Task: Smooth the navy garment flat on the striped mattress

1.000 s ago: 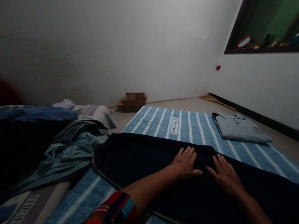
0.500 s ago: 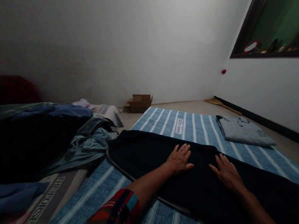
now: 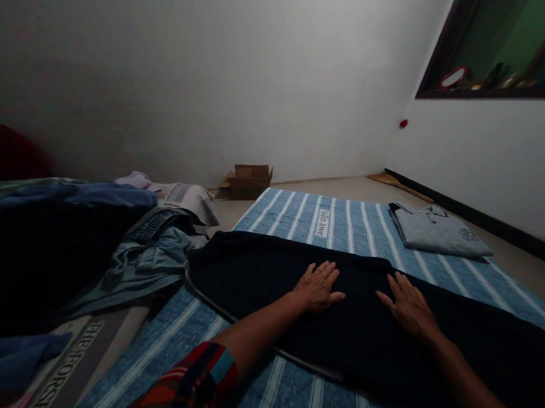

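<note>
A dark navy garment (image 3: 246, 269), long and laid out flat, stretches across the blue-and-white striped cover (image 3: 281, 213); its exact kind is hard to make out in the dim light. A pale trim runs along its near left edge. My left hand (image 3: 317, 288) lies palm down on the middle of the cloth, fingers spread. To its right, my right hand (image 3: 408, 305) also rests flat on the garment with fingers apart. Neither hand grips the fabric. The garment's right end runs out of view past my right forearm.
A folded grey polo shirt (image 3: 440, 231) lies at the cover's far right. On the left are heaped clothes, including light-blue jeans (image 3: 153, 261) and a black garment (image 3: 45, 259). An open cardboard box (image 3: 250, 183) stands by the wall.
The view has shifted slightly, so the scene sits a little further left and higher. Both hands remain flat on the navy garment, in about the same places.
</note>
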A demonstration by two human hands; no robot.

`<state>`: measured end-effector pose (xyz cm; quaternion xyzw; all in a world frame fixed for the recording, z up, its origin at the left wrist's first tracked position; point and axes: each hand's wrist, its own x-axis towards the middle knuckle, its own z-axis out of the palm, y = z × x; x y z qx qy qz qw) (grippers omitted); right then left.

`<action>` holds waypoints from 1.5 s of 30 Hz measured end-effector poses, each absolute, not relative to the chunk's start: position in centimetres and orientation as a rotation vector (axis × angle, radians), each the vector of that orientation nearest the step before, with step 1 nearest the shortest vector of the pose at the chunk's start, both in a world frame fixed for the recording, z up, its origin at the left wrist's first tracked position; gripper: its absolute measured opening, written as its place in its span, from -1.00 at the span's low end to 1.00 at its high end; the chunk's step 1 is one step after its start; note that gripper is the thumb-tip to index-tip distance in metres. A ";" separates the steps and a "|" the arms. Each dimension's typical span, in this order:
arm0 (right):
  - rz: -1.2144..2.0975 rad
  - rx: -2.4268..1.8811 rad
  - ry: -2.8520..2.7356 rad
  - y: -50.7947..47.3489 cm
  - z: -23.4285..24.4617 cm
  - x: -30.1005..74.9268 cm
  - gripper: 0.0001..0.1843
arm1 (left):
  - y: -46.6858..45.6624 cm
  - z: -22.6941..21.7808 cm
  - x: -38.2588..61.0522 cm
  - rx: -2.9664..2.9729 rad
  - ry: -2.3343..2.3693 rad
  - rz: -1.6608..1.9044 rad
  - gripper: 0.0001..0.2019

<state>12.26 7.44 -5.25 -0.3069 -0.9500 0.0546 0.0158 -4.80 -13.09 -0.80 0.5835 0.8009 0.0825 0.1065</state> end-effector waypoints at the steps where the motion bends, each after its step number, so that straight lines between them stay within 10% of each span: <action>1: 0.168 -0.955 -2.960 7.5 -5.2 12.3 -0.21 | -13.5 -0.7 -4.9 1.694 2.368 0.239 -0.29; 45: 0.197 -0.927 -2.937 7.5 -4.5 12.1 -0.23 | -17.4 0.3 -5.7 1.385 2.628 0.180 -0.30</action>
